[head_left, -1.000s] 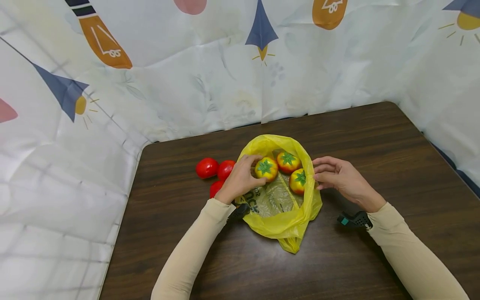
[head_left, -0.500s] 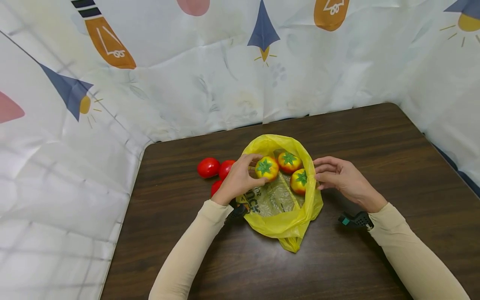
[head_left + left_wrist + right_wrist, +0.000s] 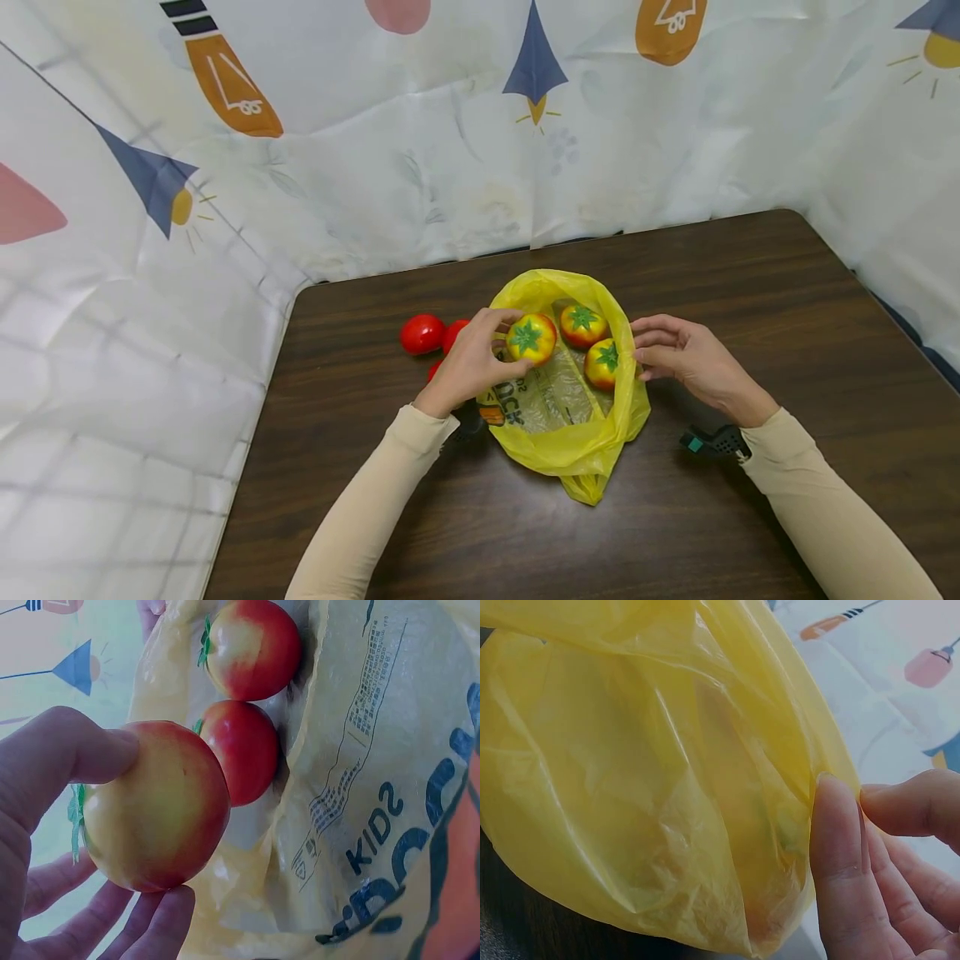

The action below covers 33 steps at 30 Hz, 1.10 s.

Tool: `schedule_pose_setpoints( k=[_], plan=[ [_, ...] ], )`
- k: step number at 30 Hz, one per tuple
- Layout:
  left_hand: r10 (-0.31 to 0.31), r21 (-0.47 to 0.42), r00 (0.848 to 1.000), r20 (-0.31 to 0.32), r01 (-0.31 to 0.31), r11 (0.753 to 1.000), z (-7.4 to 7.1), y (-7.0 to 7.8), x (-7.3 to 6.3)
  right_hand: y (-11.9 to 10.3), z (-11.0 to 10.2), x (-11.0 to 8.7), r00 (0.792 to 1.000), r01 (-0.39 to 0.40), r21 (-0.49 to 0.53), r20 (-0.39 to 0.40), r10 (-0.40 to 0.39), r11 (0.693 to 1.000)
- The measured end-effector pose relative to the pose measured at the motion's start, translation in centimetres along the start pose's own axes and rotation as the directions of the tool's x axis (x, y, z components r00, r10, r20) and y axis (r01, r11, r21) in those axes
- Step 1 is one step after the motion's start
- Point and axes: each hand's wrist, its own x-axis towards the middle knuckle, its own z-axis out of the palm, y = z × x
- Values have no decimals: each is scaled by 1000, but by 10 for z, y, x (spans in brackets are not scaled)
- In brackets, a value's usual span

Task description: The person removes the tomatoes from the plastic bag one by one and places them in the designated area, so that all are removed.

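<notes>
A yellow plastic bag (image 3: 558, 450) stands on the table with its mouth wide. My left hand (image 3: 474, 357) reaches over the bag's left rim, thumb and fingers around a yellow-and-red tomato (image 3: 531, 340) with a green leafy top. In the left wrist view, this held tomato (image 3: 157, 810) is nearer the camera than two like it. Those two tomatoes, one at the back (image 3: 582, 326) and one at the right wall (image 3: 602, 364), lie inside the bag. At the right rim, my right hand (image 3: 686, 358) pinches the plastic between thumb and fingers, seen close in the right wrist view.
Left of the bag, several shiny red tomatoes (image 3: 422, 334) lie on the dark wooden table (image 3: 337, 433), partly hidden behind my left hand. A white printed curtain (image 3: 420, 192) hangs along the table's back and sides.
My left hand has drawn the tomato slightly left, away from the two others in the bag. My right hand keeps its place at the rim. The head view has shifted a little.
</notes>
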Motion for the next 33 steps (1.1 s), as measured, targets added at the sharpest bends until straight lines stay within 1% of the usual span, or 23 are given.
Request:
schedule_pose_setpoints(
  k=[4,11,18,25,30,33],
  plan=[
    [-4,-1,1000,-3,4,1000,-4,0,-3,-1,1,0,1000,-4,0,0,4,1000],
    [13,12,1000,-16,-13,1000,-12,-4,-9,0,2,0,1000,-8,5,6,8,1000],
    [11,15,999,-43,-11,1000,-22,-8,-15,0,2,0,1000,-1,9,6,1,1000],
    [-15,34,999,-51,17,999,-34,-14,-23,1,2,0,1000,9,20,15,-9,1000],
    [-46,31,998,-52,47,998,-42,-17,-30,0,3,0,1000,3,26,10,-4,1000],
    [-53,21,997,-57,55,998,-45,-20,-33,0,3,0,1000,7,33,13,-7,999]
  ],
)
